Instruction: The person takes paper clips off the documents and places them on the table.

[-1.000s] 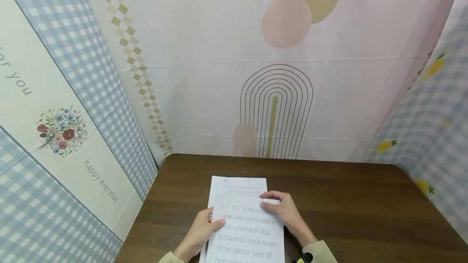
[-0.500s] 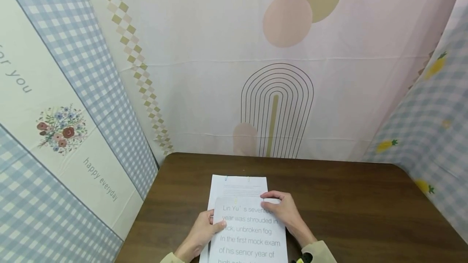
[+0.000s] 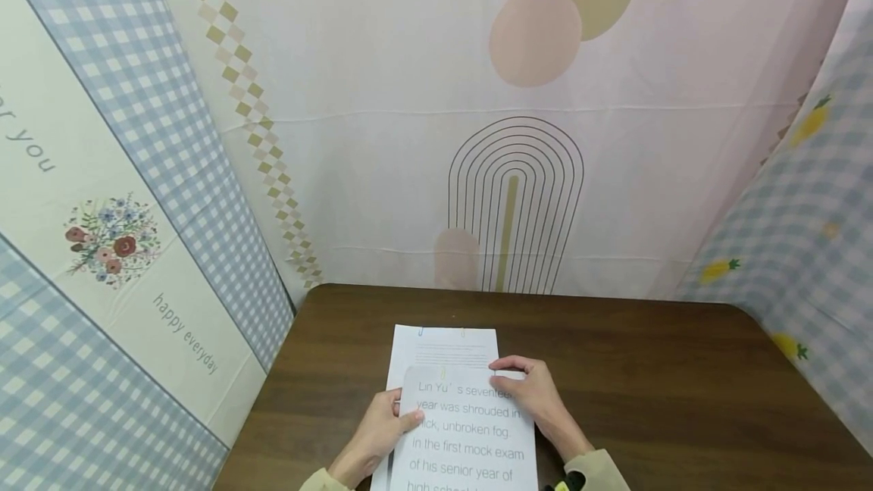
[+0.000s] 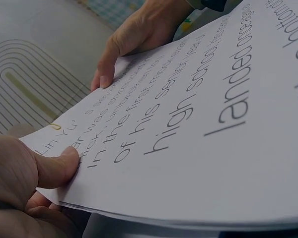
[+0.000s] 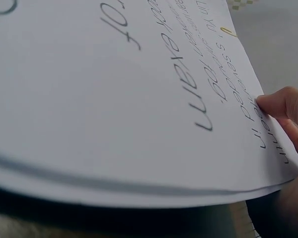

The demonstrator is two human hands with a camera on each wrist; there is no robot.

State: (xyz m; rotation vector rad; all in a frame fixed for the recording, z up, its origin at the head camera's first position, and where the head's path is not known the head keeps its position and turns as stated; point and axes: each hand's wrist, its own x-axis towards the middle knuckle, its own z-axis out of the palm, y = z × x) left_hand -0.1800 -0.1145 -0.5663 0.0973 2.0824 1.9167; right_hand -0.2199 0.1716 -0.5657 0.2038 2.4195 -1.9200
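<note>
Large-print sheets of paper (image 3: 470,434) are held up by both hands, with a yellow paper clip (image 3: 442,374) on their top edge. My left hand (image 3: 375,430) pinches the left edge, thumb on the printed face and fingers behind. At the upper right corner my right hand (image 3: 539,400) grips the same sheets between thumb and fingers. In the left wrist view the paper bows slightly, and more than one layer shows along its side edge. Other papers (image 3: 402,354) with smaller print lie beyond, partly hidden by the held sheets.
A blue paper clip (image 3: 420,332) and a pale paper clip (image 3: 463,333) sit on the top edge of the farther papers. Beneath is a dark brown wooden table (image 3: 668,377). Printed cloths, including a pale back curtain (image 3: 382,188), hang around its back and sides.
The held sheets have shifted slightly to the right in the head view. Both hands keep their grips, and the farther papers stay in place.
</note>
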